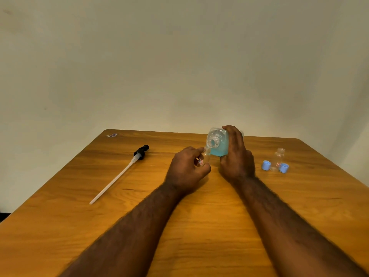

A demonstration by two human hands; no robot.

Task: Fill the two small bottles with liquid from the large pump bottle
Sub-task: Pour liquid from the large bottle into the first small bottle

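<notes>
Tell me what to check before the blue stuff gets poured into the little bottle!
1. Pump off the big bottle: ok, it lies on the table.
2. Little bottle open: ok, no cap, the left hand holds it.
3. Firm hold on the big bottle: ok, the right hand grips it, tilted.
4. Mouths lined up: cannot tell, they are close together.
5. Other little bottle out of the way: ok, upright by the blue caps.

Both your forearms reach forward; your left hand point(185, 170) pinches a small bottle point(206, 155), your right hand point(236, 158) grips the large bottle point(219, 145).
</notes>
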